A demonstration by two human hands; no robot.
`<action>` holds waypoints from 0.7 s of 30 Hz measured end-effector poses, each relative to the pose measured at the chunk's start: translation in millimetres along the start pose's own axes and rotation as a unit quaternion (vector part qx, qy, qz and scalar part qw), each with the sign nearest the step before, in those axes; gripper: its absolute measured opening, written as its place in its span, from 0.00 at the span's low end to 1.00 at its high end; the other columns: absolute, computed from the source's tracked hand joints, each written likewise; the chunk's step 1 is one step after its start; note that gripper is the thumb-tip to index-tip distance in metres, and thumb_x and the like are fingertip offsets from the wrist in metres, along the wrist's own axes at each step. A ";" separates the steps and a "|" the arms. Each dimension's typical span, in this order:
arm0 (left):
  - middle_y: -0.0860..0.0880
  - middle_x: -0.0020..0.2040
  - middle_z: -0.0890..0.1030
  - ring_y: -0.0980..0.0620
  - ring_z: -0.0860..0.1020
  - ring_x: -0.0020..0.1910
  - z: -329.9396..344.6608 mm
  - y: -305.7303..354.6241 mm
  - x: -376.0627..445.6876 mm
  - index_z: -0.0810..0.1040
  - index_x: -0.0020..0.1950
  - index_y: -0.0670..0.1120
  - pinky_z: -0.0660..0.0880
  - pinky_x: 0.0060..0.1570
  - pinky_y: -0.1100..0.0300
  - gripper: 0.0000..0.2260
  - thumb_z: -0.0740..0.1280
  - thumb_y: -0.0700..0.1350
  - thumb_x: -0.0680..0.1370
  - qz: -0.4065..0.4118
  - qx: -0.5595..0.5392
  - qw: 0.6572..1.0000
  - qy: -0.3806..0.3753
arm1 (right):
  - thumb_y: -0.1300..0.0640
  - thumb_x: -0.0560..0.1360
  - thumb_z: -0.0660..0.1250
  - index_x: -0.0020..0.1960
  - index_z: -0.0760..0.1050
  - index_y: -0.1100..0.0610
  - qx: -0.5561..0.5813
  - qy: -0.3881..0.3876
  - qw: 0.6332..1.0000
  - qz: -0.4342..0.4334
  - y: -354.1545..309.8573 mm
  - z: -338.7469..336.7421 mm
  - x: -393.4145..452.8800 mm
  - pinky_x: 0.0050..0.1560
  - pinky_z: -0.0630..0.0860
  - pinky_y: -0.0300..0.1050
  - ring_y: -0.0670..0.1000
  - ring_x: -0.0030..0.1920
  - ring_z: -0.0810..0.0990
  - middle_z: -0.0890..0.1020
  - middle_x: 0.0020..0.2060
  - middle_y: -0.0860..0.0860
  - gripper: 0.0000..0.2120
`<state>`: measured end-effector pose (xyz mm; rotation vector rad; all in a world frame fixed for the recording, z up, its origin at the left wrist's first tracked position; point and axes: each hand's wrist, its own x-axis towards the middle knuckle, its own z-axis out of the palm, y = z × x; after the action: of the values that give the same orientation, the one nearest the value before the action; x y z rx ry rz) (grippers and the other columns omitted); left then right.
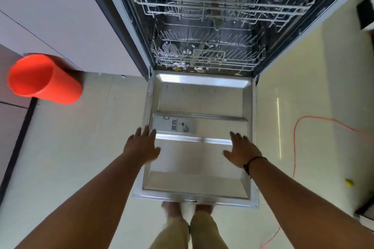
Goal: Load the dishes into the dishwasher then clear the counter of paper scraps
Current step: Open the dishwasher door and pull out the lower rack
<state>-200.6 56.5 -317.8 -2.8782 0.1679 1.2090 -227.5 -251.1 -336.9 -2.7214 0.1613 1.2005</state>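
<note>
The dishwasher stands open in front of me, its steel door [200, 97] folded down flat. My left hand [142, 144] hovers open over the door's left edge. My right hand [241, 152] is open over the door's right side, a dark band on its wrist. Inside, the upper wire rack [218, 4] and the lower wire rack [208, 54] hold no dishes that I can make out. Small scraps [180, 65] lie at the tub's front edge. An orange cup [43, 79] sits at the counter's edge on the left.
White cabinet fronts [60, 16] line the left side. An orange cable [303, 137] curls over the pale floor on the right, near a small yellow object [349, 183]. My legs and feet show below the door's front edge.
</note>
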 end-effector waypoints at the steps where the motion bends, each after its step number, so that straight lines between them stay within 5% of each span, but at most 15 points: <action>1: 0.46 0.79 0.45 0.43 0.46 0.78 -7.0 4.6 12.1 0.47 0.79 0.48 0.53 0.74 0.47 0.33 0.59 0.57 0.80 0.007 -0.001 1.000 0.005 | 0.42 0.77 0.61 0.78 0.46 0.56 0.000 0.007 1.000 -0.002 -1.2 -10.9 13.6 0.73 0.60 0.52 0.58 0.76 0.55 0.55 0.77 0.55 0.38; 10: 0.43 0.79 0.49 0.40 0.52 0.77 -82.1 23.7 152.4 0.49 0.78 0.44 0.61 0.71 0.43 0.35 0.61 0.57 0.78 0.059 0.065 0.991 0.098 | 0.44 0.76 0.63 0.77 0.49 0.58 0.023 0.087 0.996 0.015 -9.1 -76.6 124.6 0.72 0.61 0.56 0.60 0.75 0.56 0.56 0.76 0.57 0.39; 21: 0.44 0.79 0.42 0.41 0.44 0.77 -124.7 49.6 258.5 0.40 0.79 0.45 0.50 0.74 0.44 0.40 0.64 0.54 0.78 0.041 0.022 0.989 0.143 | 0.45 0.76 0.65 0.78 0.43 0.57 0.026 0.158 0.986 0.036 1.5 -132.8 229.9 0.74 0.54 0.57 0.59 0.77 0.48 0.46 0.78 0.55 0.43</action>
<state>62.6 -23.7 -413.3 -3.0181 0.3147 0.7822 22.6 -285.5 -419.1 -2.8623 0.3271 0.7591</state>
